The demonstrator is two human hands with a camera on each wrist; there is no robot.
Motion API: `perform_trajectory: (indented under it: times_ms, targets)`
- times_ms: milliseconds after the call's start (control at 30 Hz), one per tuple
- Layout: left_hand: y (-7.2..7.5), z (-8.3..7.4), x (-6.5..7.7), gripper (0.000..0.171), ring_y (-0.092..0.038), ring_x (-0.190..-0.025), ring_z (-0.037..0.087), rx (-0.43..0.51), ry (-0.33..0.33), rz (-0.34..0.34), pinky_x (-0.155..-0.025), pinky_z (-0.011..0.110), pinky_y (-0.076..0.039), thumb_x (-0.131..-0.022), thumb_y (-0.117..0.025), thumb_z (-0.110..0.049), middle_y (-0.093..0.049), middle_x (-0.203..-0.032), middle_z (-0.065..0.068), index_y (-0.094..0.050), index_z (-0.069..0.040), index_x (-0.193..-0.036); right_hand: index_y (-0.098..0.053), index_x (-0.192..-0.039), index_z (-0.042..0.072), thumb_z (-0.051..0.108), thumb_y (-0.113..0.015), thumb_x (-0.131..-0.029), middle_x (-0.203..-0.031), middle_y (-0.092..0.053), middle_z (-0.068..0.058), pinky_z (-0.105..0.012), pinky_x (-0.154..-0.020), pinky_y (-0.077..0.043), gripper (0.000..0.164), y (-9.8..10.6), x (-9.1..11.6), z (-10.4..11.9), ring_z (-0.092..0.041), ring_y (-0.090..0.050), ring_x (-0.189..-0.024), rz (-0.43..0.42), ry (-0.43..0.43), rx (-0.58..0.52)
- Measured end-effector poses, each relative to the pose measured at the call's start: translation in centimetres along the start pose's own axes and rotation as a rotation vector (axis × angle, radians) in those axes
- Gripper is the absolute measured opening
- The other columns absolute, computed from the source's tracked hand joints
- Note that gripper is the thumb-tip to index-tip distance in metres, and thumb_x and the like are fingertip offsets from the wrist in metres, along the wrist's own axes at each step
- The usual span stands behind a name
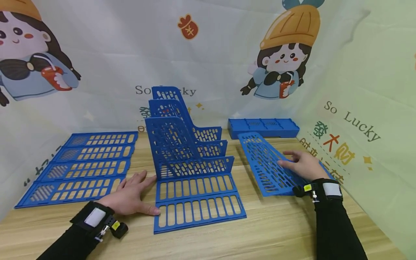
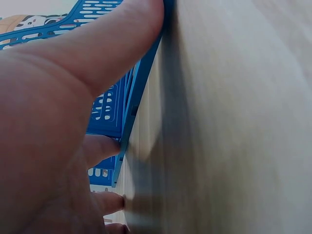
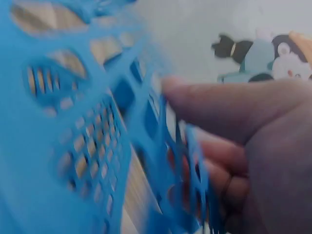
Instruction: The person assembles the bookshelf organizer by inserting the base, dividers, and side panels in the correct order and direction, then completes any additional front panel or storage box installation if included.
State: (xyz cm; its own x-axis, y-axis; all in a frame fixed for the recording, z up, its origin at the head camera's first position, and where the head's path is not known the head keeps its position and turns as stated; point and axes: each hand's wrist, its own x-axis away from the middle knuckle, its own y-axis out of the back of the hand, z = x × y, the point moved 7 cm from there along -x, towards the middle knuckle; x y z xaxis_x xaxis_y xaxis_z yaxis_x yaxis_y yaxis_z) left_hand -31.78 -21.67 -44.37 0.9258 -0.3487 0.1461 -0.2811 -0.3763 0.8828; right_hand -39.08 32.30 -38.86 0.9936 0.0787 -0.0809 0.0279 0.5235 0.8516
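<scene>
A blue file rack, partly built, stands mid-table in the head view, with three tall perforated dividers (image 1: 169, 124) upright on its slotted base (image 1: 201, 224). My left hand (image 1: 130, 196) lies on the table at the base's left side, fingers spread; its thumb (image 2: 122, 34) touches the base edge in the left wrist view. To the right, my right hand (image 1: 305, 164) holds a loose perforated divider panel (image 1: 269, 162), tilted, by its right side. The right wrist view shows thumb and curled fingers around that panel's edge, blurred; how many layers it has, I cannot tell.
Flat blue grid panels (image 1: 92, 160) lie joined in a row on the left of the wooden table (image 1: 276, 231). A long blue piece (image 1: 234, 130) sits against the back wall at the right. Printed cloth (image 1: 214, 72) hangs behind and at the sides.
</scene>
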Motion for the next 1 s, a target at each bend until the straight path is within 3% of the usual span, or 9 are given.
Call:
perform_trajectory:
  times_ms: [67, 100, 167, 233, 600, 733, 867, 1000]
  targets:
    - [0.0, 0.0, 0.0, 0.128, -0.008, -0.162, 0.068, 0.002, 0.001, 0.001, -0.125, 0.087, -0.001, -0.079, -0.088, -0.073, -0.011, -0.179, 0.037, -0.03, -0.009, -0.174, -0.066, -0.138, 0.0, 0.045, -0.072, -0.107, -0.119, -0.072, -0.024, -0.053, -0.098, -0.055, 0.056, -0.2, 0.1, 1.3, -0.04, -0.068, -0.108, 0.008, 0.06, -0.056]
    - [0.0, 0.0, 0.0, 0.128, -0.008, -0.162, 0.067, 0.003, 0.002, 0.003, -0.125, 0.086, -0.001, -0.079, -0.088, -0.073, -0.011, -0.179, 0.037, -0.03, -0.009, -0.174, -0.068, -0.131, 0.001, 0.043, -0.072, -0.107, -0.11, -0.07, -0.019, -0.043, -0.085, -0.055, 0.048, -0.3, 0.2, 1.8, -0.033, -0.066, -0.099, 0.003, 0.086, -0.083]
    - [0.0, 0.1, 0.0, 0.128, -0.007, -0.162, 0.067, 0.006, 0.005, 0.006, -0.125, 0.086, 0.0, -0.079, -0.088, -0.073, -0.011, -0.179, 0.037, -0.03, -0.009, -0.174, -0.065, -0.116, 0.002, 0.037, -0.071, -0.109, -0.094, -0.06, -0.009, -0.034, -0.075, -0.045, 0.036, -0.5, 0.2, 2.9, -0.024, -0.056, -0.085, -0.022, 0.136, -0.125]
    - [-0.1, 0.1, 0.0, 0.128, -0.007, -0.162, 0.067, 0.01, 0.009, 0.01, -0.125, 0.086, 0.0, -0.079, -0.088, -0.073, -0.01, -0.179, 0.037, -0.03, -0.009, -0.174, -0.062, -0.109, 0.004, 0.03, -0.07, -0.11, -0.088, -0.053, -0.005, -0.033, -0.07, -0.039, 0.028, -0.7, 0.3, 3.7, -0.022, -0.049, -0.079, -0.035, 0.178, -0.157]
    - [-0.1, 0.0, 0.0, 0.128, -0.007, -0.162, 0.067, 0.003, 0.005, 0.008, -0.125, 0.086, 0.0, -0.079, -0.087, -0.073, -0.011, -0.179, 0.037, -0.03, -0.01, -0.174, -0.058, -0.107, 0.008, 0.029, -0.071, -0.11, -0.087, -0.052, -0.005, -0.034, -0.068, -0.038, 0.025, -2.1, 0.1, 5.1, -0.022, -0.049, -0.076, -0.051, 0.22, -0.125]
    - [0.0, 0.0, 0.1, 0.13, -0.007, -0.162, 0.068, 0.005, -0.007, 0.006, -0.125, 0.087, -0.001, -0.076, -0.09, -0.071, -0.012, -0.179, 0.037, -0.03, -0.008, -0.174, -0.056, -0.104, 0.01, 0.028, -0.074, -0.108, -0.094, -0.053, -0.005, -0.036, -0.072, -0.04, 0.026, -1.8, 0.5, 5.2, -0.023, -0.052, -0.086, -0.032, 0.237, -0.146]
    - [0.1, 0.0, 0.2, 0.135, -0.004, -0.162, 0.067, 0.035, -0.036, 0.021, -0.125, 0.086, 0.001, -0.071, -0.096, -0.065, -0.01, -0.178, 0.039, -0.03, -0.007, -0.173, -0.068, -0.109, 0.009, 0.021, -0.075, -0.106, -0.102, -0.063, -0.004, -0.035, -0.08, -0.048, 0.014, -0.8, 1.4, 5.3, -0.021, -0.058, -0.096, 0.029, 0.264, -0.171]
    - [0.2, -0.1, 0.3, 0.137, -0.004, -0.162, 0.068, 0.04, -0.049, 0.025, -0.125, 0.087, 0.001, -0.068, -0.098, -0.064, -0.01, -0.178, 0.04, -0.031, -0.006, -0.173, -0.079, -0.103, 0.01, 0.02, -0.075, -0.106, -0.101, -0.074, -0.001, -0.033, -0.083, -0.053, 0.011, -0.4, 2.1, 5.9, -0.016, -0.064, -0.097, 0.143, 0.301, -0.172]
